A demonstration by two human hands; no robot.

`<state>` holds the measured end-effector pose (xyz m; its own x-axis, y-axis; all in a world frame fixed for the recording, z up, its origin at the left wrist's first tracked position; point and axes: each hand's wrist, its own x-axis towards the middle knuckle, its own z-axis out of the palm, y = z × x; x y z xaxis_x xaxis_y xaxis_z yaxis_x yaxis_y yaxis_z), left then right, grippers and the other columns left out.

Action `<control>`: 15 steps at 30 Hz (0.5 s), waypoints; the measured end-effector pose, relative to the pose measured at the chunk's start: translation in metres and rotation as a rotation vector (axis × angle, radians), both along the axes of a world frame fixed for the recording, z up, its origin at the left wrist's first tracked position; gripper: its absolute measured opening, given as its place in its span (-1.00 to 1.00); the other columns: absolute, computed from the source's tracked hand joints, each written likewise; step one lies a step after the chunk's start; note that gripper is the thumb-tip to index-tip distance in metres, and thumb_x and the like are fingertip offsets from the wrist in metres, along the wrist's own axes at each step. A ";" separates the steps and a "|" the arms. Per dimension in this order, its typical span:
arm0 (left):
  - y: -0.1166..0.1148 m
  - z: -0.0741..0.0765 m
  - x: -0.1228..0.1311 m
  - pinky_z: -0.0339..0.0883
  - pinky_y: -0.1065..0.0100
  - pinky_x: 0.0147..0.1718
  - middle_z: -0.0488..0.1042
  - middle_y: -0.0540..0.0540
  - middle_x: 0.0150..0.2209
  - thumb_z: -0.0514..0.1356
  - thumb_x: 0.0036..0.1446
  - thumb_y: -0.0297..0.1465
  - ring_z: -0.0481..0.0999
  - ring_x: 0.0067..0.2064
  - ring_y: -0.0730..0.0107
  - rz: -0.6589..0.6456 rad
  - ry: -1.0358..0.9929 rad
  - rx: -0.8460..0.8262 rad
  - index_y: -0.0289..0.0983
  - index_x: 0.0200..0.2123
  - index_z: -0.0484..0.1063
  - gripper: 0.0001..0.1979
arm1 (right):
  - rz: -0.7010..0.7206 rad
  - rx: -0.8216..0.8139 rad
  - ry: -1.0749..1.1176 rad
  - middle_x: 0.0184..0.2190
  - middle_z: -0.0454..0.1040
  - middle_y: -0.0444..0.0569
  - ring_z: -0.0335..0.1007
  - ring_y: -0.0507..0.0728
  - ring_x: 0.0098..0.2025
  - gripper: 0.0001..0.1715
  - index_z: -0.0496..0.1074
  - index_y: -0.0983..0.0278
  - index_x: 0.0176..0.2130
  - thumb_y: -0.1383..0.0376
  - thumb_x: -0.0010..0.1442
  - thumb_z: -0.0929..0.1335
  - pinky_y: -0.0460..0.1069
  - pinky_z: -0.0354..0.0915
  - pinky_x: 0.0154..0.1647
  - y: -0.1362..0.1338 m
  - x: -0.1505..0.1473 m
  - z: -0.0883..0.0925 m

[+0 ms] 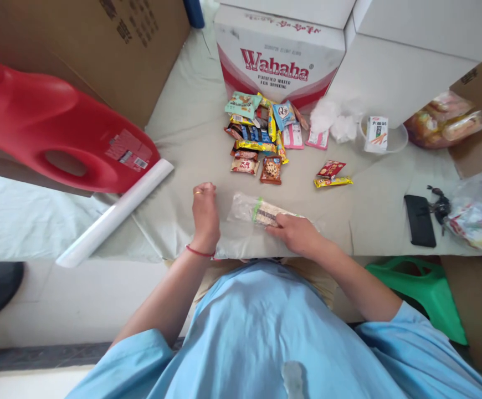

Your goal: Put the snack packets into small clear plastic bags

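My right hand [295, 231] holds a clear plastic bag [243, 207] with a pale, bar-shaped snack [269, 213] inside, low over the cloth-covered table. Its thumb and fingers are closed round the snack's right end. To the left, my left hand [206, 213] is closed near the table's front edge, its fingers curled; whatever it may hold is hidden. Just beyond my hands lies a pile of small wrapped snacks [255, 133], with a brown cookie packet [271, 169] at its near side. A red packet [331, 168] and a yellow packet [333, 182] lie together further right.
A Wahaha carton [280, 61] stands behind the pile. A red jug [62, 127] and a white roll [114, 215] are at left. On the right are a plastic tub [396, 138], a black phone [420, 220] and bagged items [480, 210]. A green stool [436, 299] stands below.
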<state>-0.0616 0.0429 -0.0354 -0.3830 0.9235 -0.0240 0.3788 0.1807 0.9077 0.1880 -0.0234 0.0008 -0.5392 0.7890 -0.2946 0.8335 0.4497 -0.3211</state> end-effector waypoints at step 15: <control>-0.050 0.018 0.048 0.51 0.17 -0.08 0.64 -0.14 -0.20 0.15 0.30 -0.41 0.61 -0.13 0.20 -0.578 0.321 0.128 -0.21 -0.23 0.51 -0.88 | 0.119 -0.005 0.128 -0.12 0.52 0.08 0.40 0.18 -0.15 -0.64 0.63 0.23 0.03 0.34 0.39 0.30 0.00 0.25 -0.17 0.008 0.002 0.011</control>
